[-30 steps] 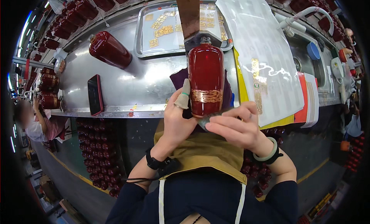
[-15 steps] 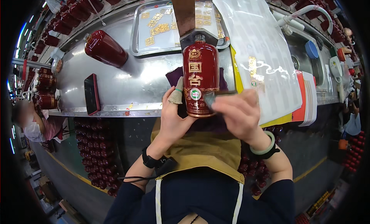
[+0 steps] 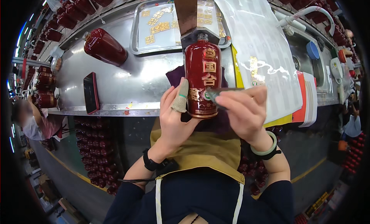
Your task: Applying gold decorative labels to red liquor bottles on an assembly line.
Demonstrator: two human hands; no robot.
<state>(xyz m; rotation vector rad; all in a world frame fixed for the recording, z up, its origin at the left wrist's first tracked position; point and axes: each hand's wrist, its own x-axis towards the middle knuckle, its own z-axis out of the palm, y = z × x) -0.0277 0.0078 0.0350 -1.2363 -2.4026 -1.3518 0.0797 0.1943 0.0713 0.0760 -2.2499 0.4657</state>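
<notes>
A dark red glass bottle [image 3: 194, 64] with gold characters and a small round green-and-white sticker lies before me, its neck pointing away, over a purple cloth [image 3: 175, 75]. My left hand [image 3: 174, 123] grips its lower left side, thumb by the base; one finger wears a beige cover [image 3: 180, 98] with a green band. In a pinch, my right hand [image 3: 248, 114] holds a thin dark scraper-like tool [image 3: 212, 93], its greenish tip at the sticker on the bottle's front. The tool's exact kind is hard to make out, and fingers hide part of it.
Another red bottle [image 3: 105, 47] and a phone [image 3: 91, 93] lie to the left on the metal bench. Beyond the held bottle are a steel tray [image 3: 135, 44] of gold decals and a brown post [image 3: 185, 12]. White sheets [image 3: 266, 42] and a sink [image 3: 304, 66] are at right.
The bottle has turned about its long axis, so its gold characters and sticker sit further right. My right hand has shifted slightly right, the tool still against the bottle.
</notes>
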